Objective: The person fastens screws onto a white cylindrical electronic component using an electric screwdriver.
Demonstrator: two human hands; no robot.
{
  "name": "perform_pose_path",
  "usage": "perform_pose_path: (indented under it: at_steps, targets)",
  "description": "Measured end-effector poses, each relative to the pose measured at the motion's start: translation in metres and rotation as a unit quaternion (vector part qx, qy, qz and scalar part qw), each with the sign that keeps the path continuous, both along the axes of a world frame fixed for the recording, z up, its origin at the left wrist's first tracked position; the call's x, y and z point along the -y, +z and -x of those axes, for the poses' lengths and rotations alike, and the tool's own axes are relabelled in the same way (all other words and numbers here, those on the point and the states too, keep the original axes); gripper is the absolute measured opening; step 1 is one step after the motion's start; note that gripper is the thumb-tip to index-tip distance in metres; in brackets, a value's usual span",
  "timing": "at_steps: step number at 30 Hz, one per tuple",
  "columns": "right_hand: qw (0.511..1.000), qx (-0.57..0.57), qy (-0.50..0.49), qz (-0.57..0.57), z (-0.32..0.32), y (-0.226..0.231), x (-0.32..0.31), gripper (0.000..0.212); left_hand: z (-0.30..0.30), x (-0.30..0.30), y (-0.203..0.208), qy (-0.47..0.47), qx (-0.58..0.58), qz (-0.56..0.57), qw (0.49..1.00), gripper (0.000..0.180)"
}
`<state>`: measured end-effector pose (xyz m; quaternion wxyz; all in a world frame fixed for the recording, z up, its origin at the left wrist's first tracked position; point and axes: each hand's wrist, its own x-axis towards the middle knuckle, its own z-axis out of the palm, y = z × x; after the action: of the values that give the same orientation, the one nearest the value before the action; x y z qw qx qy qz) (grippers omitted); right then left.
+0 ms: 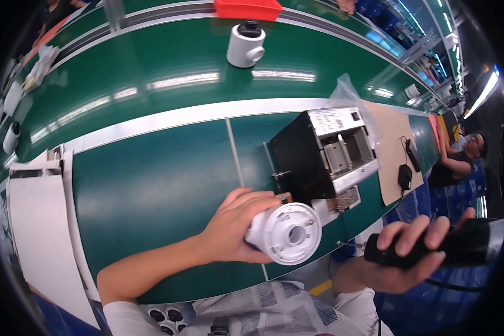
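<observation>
My left hand [232,224] is wrapped round a white cylindrical housing [293,235], tilted so that its round end shows. That end has a raised rim, a central hole and smaller screw holes. Out to the right, my right hand [409,246] grips a black electric screwdriver [473,241]. Its thin bit points left toward the housing, with a gap between them. Just beyond the housing stands a black box-shaped machine, which looks like a screw feeder [325,151], with an open metal tray at its front. A small metal fixture [344,200] sits beside it.
Past the green table [151,185] runs a green conveyor belt [168,61] carrying a white cylindrical unit [245,47]. A red bin [249,8] stands behind it. Brown board [389,145] holds a black adapter [405,178]. White panels [45,224] lie left. Another person [459,159] sits far right.
</observation>
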<state>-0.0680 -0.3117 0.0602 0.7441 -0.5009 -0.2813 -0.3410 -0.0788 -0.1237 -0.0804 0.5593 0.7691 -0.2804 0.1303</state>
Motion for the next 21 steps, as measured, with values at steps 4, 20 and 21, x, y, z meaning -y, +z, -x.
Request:
perform_pose_path:
  at_steps: [4, 20, 21]
  targets:
    - [0.995, 0.041, 0.049, 0.071, 0.004, 0.004, -0.053, 0.073, 0.003, -0.003, -0.001, 0.026, 0.011, 0.015, 0.999, 0.089]
    - [0.987, 0.028, 0.079, 0.134, 0.002, -0.013, -0.078, 0.065, 0.007, -0.004, -0.007, 0.04, 0.031, 0.021, 0.998, 0.087]
    - [0.989, 0.03, 0.083, 0.121, 0.002, -0.015, -0.079, 0.065, 0.008, -0.005, -0.007, 0.04, 0.028, 0.021, 0.999, 0.089]
